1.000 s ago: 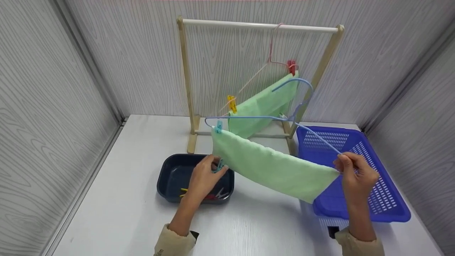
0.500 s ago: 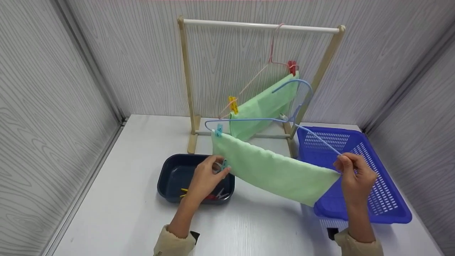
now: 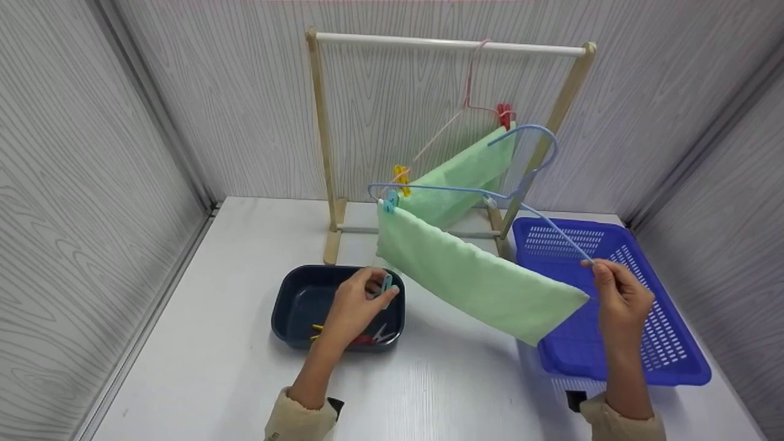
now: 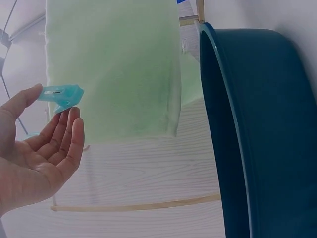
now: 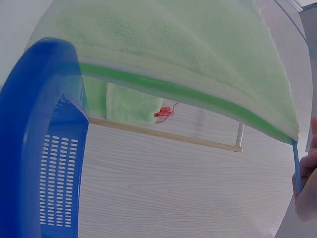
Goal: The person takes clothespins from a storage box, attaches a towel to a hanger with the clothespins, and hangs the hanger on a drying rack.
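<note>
My left hand (image 3: 356, 303) pinches a light-blue clothespin (image 4: 62, 96) between thumb and fingertips, above the dark bin. My right hand (image 3: 625, 300) grips the right end of a blue clothes hanger (image 3: 453, 188), lifted and tilted in front of the rack. Folded over that hanger's bottom bar, a pale green towel (image 3: 478, 275) slopes down toward the right hand. Another light-blue clothespin (image 3: 390, 201) clips the towel's upper left corner to the hanger. In the right wrist view the hanger's end (image 5: 296, 166) emerges from the towel's corner beside the fingers.
Behind stands a wooden rack (image 3: 323, 135) with a white rod (image 3: 429, 43). From it hangs a pink hanger (image 3: 468, 86) with a green towel (image 3: 471, 165), clipped by red and yellow clothespins. A dark bin (image 3: 288, 288) holds more clothespins. At right sits a blue basket (image 3: 692, 361).
The blue hanger and its towel have risen and shifted right, and the towel's left edge has moved off the left hand. The left hand has barely moved, its clothespin now more upright.
</note>
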The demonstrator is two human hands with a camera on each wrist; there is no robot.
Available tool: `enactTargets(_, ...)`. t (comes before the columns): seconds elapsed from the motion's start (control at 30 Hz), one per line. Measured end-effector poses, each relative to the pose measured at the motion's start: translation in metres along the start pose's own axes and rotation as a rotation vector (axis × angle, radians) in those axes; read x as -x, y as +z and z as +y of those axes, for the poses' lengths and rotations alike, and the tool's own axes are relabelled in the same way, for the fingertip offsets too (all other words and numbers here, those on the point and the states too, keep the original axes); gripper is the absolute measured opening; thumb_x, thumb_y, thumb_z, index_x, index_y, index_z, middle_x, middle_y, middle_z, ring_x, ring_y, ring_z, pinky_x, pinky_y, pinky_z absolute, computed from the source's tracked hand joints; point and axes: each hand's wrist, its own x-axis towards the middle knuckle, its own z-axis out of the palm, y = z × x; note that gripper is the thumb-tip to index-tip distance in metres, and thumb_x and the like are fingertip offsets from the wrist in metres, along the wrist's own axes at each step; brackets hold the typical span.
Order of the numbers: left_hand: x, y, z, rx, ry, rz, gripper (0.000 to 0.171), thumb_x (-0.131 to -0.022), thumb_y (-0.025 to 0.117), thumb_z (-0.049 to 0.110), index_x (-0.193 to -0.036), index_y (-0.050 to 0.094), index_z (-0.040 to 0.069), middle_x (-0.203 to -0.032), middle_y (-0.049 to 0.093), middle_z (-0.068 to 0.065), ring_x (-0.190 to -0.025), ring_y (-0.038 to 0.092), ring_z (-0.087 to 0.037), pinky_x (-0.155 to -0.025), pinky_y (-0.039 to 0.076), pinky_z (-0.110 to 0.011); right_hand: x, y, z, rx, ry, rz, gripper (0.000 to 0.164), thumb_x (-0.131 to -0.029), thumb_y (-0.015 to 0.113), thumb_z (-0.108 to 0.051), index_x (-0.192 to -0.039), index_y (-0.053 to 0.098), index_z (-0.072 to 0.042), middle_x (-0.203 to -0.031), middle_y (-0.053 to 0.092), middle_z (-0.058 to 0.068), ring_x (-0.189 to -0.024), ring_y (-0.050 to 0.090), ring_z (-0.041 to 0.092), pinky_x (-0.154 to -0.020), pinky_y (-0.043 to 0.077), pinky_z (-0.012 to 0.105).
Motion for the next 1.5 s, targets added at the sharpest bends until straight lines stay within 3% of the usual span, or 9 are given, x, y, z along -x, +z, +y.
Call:
enactTargets(0.17, 0.0, 0.0, 0.0, 0.017, 0.003, -0.007, 0.032, -0.085, 0.068, 0.026, -0.107, 0.059, 0.004, -0.094, 0.057, 0.0, -0.084, 0.056, -0.013, -0.073, 0.048, -0.026, -0.001, -0.003, -0.002, -0.112, 0.095, -0.04, 0.008, -0.085, 0.057, 0.011, -0.087, 0.061, 0.018, -0.074, 0.063, 0.006, -0.052, 0.038, 0.009, -0.044, 0.025, 0.018)
enactTargets(0.27, 0.0, 0.0, 0.002, 0.039, 0.002, -0.014, 0.032, -0.085, 0.068, 0.024, -0.107, 0.059, 0.003, -0.093, 0.058, -0.001, -0.084, 0.056, -0.013, -0.073, 0.048, -0.026, -0.001, -0.003, -0.002, -0.111, 0.084, -0.053, 0.01, -0.083, 0.059, 0.012, -0.091, 0.065, 0.016, -0.076, 0.065, 0.006, -0.054, 0.045, 0.007, -0.045, 0.031, 0.014)
enactTargets(0.5, 0.004, -0.001, 0.009, 0.091, 0.032, -0.05, 0.032, -0.086, 0.067, 0.023, -0.109, 0.059, 0.002, -0.098, 0.058, -0.004, -0.087, 0.056, -0.016, -0.074, 0.049, -0.028, -0.001, -0.001, 0.0, -0.258, 0.027, -0.099, 0.014, -0.083, 0.052, 0.02, -0.092, 0.062, 0.02, -0.069, 0.06, 0.009, -0.057, 0.051, 0.011, -0.049, 0.04, 0.014)
enactTargets(0.67, 0.007, -0.001, 0.014, 0.123, 0.062, -0.067, 0.033, -0.086, 0.066, 0.023, -0.111, 0.058, 0.002, -0.098, 0.058, -0.004, -0.09, 0.055, -0.016, -0.075, 0.049, -0.029, -0.003, 0.005, -0.003, -0.125, 0.005, -0.107, 0.012, -0.084, 0.054, 0.016, -0.092, 0.063, 0.017, -0.082, 0.068, 0.007, -0.072, 0.064, 0.012, -0.056, 0.048, 0.016)
enactTargets(0.97, 0.006, 0.0, 0.022, 0.124, 0.121, -0.098, 0.036, -0.088, 0.064, 0.026, -0.112, 0.057, 0.001, -0.1, 0.057, -0.004, -0.09, 0.056, -0.016, -0.076, 0.049, -0.03, -0.014, 0.013, -0.005, -0.178, 0.044, -0.104, 0.014, -0.087, 0.052, 0.014, -0.097, 0.061, 0.018, -0.085, 0.069, 0.008, -0.077, 0.064, 0.013, -0.059, 0.048, 0.017)
enactTargets(1.37, 0.0, 0.004, 0.031, 0.153, 0.135, -0.131, 0.036, -0.088, 0.064, 0.024, -0.115, 0.056, 0.001, -0.101, 0.057, -0.006, -0.089, 0.056, -0.017, -0.076, 0.048, -0.03, -0.023, 0.021, -0.006, -0.055, 0.086, -0.094, 0.017, -0.09, 0.055, 0.002, -0.097, 0.062, 0.015, -0.084, 0.068, 0.007, -0.077, 0.064, 0.014, -0.057, 0.047, 0.018)
enactTargets(1.5, 0.0, 0.005, 0.034, 0.142, 0.133, -0.136, 0.036, -0.089, 0.063, 0.025, -0.115, 0.056, 0.002, -0.101, 0.057, -0.005, -0.087, 0.057, -0.014, -0.074, 0.049, -0.027, -0.023, 0.027, -0.005, -0.071, 0.087, -0.086, 0.015, -0.089, 0.055, 0.003, -0.095, 0.062, 0.016, -0.082, 0.068, 0.007, -0.075, 0.064, 0.015, -0.056, 0.047, 0.018)
